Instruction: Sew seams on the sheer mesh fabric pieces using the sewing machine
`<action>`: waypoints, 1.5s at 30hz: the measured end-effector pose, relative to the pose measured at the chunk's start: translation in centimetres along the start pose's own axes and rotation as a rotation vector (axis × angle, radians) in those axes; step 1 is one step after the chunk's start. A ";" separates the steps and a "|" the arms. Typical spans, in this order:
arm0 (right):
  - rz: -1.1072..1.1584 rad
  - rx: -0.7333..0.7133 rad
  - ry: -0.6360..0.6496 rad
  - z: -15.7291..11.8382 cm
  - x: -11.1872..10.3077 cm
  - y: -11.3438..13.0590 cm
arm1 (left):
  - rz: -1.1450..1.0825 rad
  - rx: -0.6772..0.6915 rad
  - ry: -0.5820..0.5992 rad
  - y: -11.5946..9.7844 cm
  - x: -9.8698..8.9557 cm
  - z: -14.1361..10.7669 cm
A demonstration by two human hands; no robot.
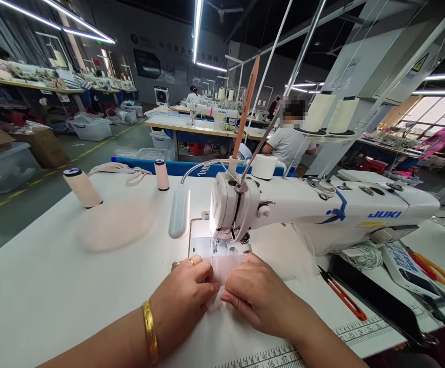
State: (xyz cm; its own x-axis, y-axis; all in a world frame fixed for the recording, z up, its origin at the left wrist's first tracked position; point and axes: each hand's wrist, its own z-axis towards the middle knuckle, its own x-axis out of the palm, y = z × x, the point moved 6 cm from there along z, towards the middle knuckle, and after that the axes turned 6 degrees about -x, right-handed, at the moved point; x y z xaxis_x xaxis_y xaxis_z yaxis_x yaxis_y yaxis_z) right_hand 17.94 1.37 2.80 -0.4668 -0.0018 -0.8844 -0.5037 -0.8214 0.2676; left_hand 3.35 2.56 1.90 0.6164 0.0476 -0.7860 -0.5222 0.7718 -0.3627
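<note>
Thin, sheer pale fabric (228, 267) lies in front of the needle of a white sewing machine (232, 204). My left hand (184, 286), with a gold ring and bangle, is closed on the fabric's left side, thumb and fingers pinched together. On its right side my right hand (255, 294) is closed too, fingers curled over the cloth. Both thumbs nearly meet just below the presser foot. More sheer cloth spreads to the right, under the machine arm. A slim lamp (179, 212) lights the needle area from the left.
Peach thread spools (82, 188) and a flat pale fabric piece (115, 225) rest on the left of the table. To the right are orange thread snips (345, 296), a black phone-like slab (376, 296) and a coiled white cable (364, 255). A printed ruler (268, 356) runs along the front edge. A co-worker (289, 140) sits beyond.
</note>
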 end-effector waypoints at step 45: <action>0.007 0.098 0.101 0.2 1.4 -1.3 | 0.016 0.031 0.097 1.9 -0.5 0.6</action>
State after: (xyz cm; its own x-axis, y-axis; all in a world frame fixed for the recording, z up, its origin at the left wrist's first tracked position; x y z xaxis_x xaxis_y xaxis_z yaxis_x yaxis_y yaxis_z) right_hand 17.85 2.55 1.27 -0.3976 -0.0692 -0.9150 -0.5716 -0.7613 0.3059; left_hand 2.42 4.32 1.88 0.5473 -0.0003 -0.8369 -0.5120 0.7909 -0.3351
